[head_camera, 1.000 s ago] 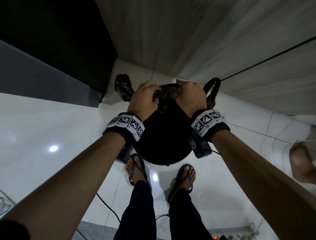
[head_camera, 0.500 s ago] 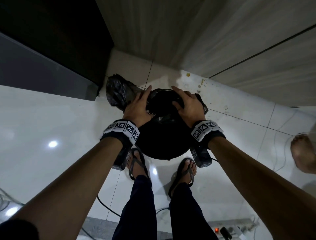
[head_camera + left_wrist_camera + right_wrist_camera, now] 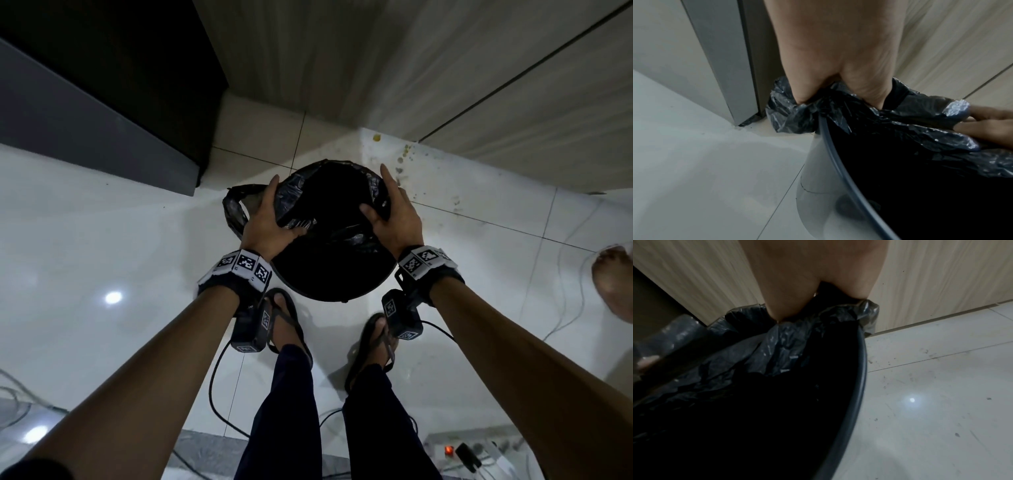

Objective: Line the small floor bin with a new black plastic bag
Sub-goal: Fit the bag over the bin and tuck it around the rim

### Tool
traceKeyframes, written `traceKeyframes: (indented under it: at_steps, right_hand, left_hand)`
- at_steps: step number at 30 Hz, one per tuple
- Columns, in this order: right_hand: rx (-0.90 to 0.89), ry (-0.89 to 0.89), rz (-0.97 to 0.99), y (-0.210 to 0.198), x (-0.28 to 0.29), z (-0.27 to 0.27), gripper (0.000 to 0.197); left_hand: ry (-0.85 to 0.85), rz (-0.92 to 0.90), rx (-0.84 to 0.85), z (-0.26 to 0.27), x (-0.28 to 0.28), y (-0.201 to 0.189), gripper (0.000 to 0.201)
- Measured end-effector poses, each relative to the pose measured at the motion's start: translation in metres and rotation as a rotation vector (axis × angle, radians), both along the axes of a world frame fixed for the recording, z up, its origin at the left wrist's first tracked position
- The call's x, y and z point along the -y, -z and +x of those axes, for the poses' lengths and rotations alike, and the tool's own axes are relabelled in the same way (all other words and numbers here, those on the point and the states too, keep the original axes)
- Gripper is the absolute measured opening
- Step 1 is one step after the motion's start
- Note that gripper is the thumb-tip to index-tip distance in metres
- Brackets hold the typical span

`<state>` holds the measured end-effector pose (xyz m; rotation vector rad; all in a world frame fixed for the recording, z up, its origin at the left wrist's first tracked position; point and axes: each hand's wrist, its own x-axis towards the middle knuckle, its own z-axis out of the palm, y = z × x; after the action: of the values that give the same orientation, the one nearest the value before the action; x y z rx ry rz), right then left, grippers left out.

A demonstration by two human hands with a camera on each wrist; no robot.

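Observation:
The small round dark bin (image 3: pixel 329 291) stands on the floor just beyond my feet. A black plastic bag (image 3: pixel 329 192) sits inside it, its mouth spread over the far rim, and one handle loop (image 3: pixel 234 209) hangs out at the left. My left hand (image 3: pixel 274 212) pinches the bag's edge at the left rim, thumb inside and fingers outside. My right hand (image 3: pixel 387 205) does the same at the right rim. In the left wrist view the left hand (image 3: pixel 838 65) straddles the rim (image 3: pixel 840 164) on crumpled bag (image 3: pixel 900 116). The right wrist view shows the right hand (image 3: pixel 813 280) pressed into the bag (image 3: pixel 777 353).
A dark cabinet (image 3: pixel 102 85) stands at the left and wood-grain panels (image 3: pixel 411 68) close behind the bin. White tile floor (image 3: pixel 102 240) surrounds it. Another person's bare foot (image 3: pixel 613 284) is at the right. A power strip (image 3: pixel 462 452) and cables lie behind my feet.
My hands have moved apart from the gathered top of the bag to opposite sides of the rim. The bag's mouth has spread open over the bin's far edge.

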<state>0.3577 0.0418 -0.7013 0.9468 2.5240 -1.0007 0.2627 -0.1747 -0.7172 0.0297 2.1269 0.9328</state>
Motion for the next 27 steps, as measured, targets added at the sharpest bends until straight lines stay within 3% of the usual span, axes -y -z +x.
traceKeyframes:
  at_steps: [7,13,18,23,27]
  right_hand:
    - [-0.019,0.080,-0.122,-0.006,-0.005,0.020,0.094]
    - [0.071,-0.018,-0.199,-0.029,-0.014,0.040,0.091]
    - [0.142,0.017,-0.305,-0.031,-0.018,0.059,0.099]
    - [0.101,0.100,-0.385,-0.018,-0.008,0.088,0.099]
    - [0.020,0.056,-0.346,-0.010,0.006,0.113,0.093]
  left_hand:
    - [-0.183,0.045,0.027,0.029,0.009,0.001,0.107]
    - [-0.184,0.059,0.064,0.049,0.013,-0.013,0.136]
    - [-0.208,0.113,0.052,0.074,0.021,-0.020,0.140]
    - [-0.322,0.178,0.033,0.105,0.033,-0.013,0.137]
    - [-0.330,0.188,-0.013,0.123,0.038,-0.003,0.141]
